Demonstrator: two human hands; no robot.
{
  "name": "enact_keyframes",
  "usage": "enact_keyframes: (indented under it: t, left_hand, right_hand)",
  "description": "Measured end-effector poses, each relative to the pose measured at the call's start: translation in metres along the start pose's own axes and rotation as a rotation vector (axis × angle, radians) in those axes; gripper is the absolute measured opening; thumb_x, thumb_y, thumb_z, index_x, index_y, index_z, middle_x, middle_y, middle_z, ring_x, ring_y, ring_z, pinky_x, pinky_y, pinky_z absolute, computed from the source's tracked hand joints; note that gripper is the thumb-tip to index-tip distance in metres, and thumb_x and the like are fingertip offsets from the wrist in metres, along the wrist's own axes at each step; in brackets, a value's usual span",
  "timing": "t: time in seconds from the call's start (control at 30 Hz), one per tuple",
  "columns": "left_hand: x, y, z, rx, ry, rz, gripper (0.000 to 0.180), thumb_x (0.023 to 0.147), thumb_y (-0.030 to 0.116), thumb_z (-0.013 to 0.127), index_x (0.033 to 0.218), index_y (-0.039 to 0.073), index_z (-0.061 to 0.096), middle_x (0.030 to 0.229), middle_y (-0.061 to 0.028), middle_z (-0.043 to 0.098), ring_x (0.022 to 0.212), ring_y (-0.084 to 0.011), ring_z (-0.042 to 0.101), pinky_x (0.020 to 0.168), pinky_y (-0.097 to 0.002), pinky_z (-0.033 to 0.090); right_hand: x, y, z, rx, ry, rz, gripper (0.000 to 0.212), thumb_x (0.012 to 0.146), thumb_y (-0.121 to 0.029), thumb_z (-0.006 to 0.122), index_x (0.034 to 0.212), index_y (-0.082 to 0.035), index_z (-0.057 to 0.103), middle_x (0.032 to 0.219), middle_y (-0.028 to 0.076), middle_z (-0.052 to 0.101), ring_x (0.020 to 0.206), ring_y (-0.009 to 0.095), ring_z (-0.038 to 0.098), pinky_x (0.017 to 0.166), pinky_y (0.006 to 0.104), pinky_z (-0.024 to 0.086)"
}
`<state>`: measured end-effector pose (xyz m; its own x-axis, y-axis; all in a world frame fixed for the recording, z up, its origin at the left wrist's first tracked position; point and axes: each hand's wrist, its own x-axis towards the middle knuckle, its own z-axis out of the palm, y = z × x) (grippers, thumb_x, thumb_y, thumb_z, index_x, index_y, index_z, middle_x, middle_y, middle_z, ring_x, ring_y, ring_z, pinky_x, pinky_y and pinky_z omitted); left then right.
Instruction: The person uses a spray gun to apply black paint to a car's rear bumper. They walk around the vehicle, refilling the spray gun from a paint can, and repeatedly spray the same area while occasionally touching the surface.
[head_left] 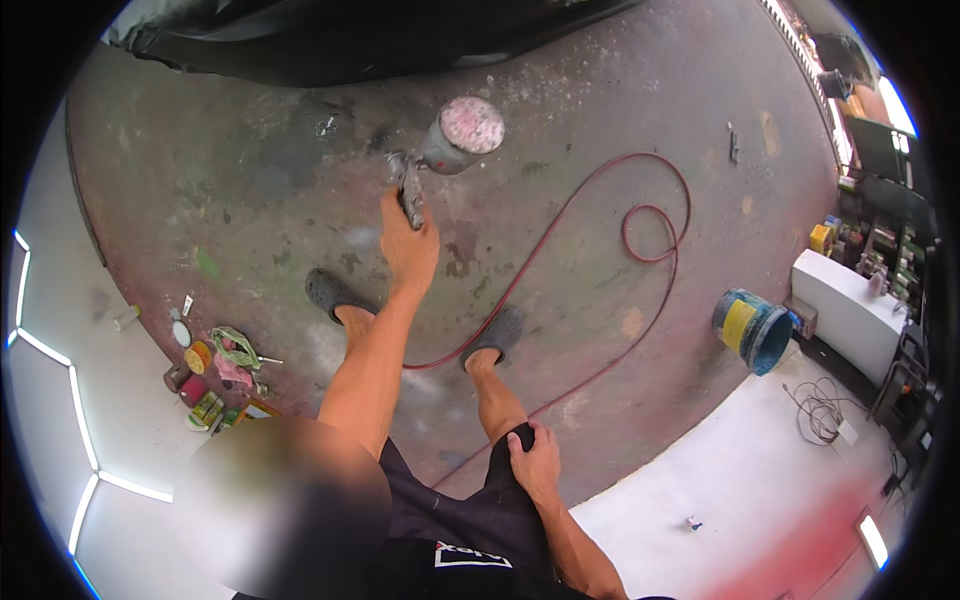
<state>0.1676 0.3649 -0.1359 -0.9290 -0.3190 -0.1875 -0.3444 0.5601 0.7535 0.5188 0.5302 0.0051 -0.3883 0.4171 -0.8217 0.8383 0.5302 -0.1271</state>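
My left hand (408, 245) is closed around the grip of a spray gun (410, 190), held out over the floor ahead of me. Beside the gun's head is a grey cup (470, 132) with a pink-and-white splattered top; it looks joined to the gun. My right hand (536, 458) lies on my right knee over the dark shorts, its fingers spread and holding nothing. A red hose (548, 240) loops over the floor and passes behind my left forearm. Where it ends is hidden there.
Something large, black and glossy (330, 45) spans the far edge. A blue-stained bucket (755, 330) lies on its side at right, near a coiled cable (822, 415). Cans, rags and small items (215, 370) cluster at left by the wall. A blurred patch hides the lower left.
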Motion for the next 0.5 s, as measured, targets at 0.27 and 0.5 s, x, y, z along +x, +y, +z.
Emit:
enact_keyframes:
  t: [0.27, 0.5]
  left_hand:
    - [-0.008, 0.017, 0.116, 0.278, -0.218, 0.361, 0.057, 0.096, 0.015, 0.069, 0.148, 0.011, 0.045, 0.138, -0.0241, 0.065, 0.112, -0.0519, 0.067, 0.094, -0.0592, 0.052]
    - [-0.013, -0.003, 0.161, 0.394, 0.039, 0.262, 0.073, 0.087, 0.007, 0.074, 0.151, 0.008, 0.038, 0.146, -0.0231, 0.056, 0.108, -0.0531, 0.068, 0.092, -0.0610, 0.053]
  right_hand:
    - [0.006, 0.049, -0.007, 0.048, 0.062, -0.008, 0.052, 0.096, -0.035, 0.074, 0.136, -0.003, 0.068, 0.142, 0.025, 0.064, 0.128, 0.046, 0.060, 0.109, 0.0528, 0.049]
    - [0.027, 0.076, -0.008, 0.286, 0.006, 0.012, 0.045, 0.096, -0.029, 0.076, 0.130, 0.000, 0.069, 0.130, 0.021, 0.072, 0.122, 0.042, 0.065, 0.108, 0.0503, 0.049]
